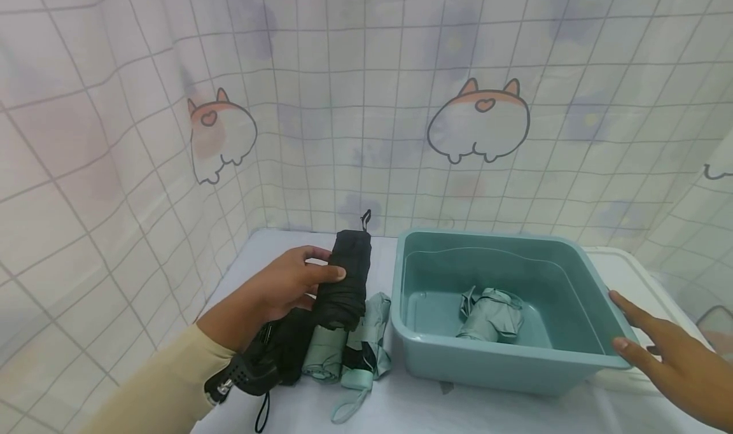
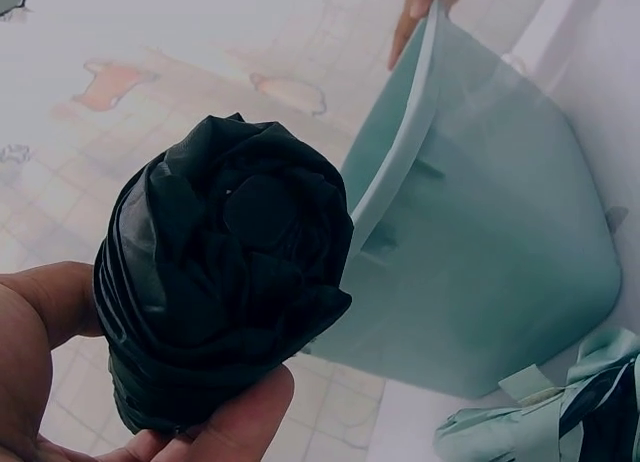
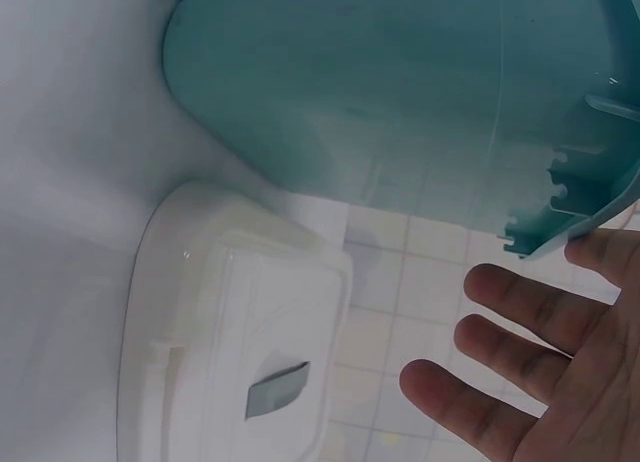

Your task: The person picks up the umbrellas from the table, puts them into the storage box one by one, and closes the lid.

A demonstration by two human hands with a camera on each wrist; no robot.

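Observation:
My left hand [image 1: 298, 278] grips a folded black umbrella [image 1: 346, 275] with a wrist loop, thumb on its near side and fingers behind. In the left wrist view, the umbrella's rolled end [image 2: 230, 282] faces the camera. Below it on the table lie another black umbrella [image 1: 294, 345], a plain green folded umbrella [image 1: 325, 354] and a light green one with a strap [image 1: 372, 332]. My right hand [image 1: 670, 351] touches the right rim of a teal plastic bin [image 1: 487, 357], its fingers extended. One green folded umbrella [image 1: 491, 313] lies inside the bin.
A white lid [image 3: 240, 332] with a grey latch-like piece lies on the white-covered table [image 1: 418, 415], right of and partly behind the bin. A checked curtain [image 1: 366, 103] with cartoon animals hangs behind and on the left.

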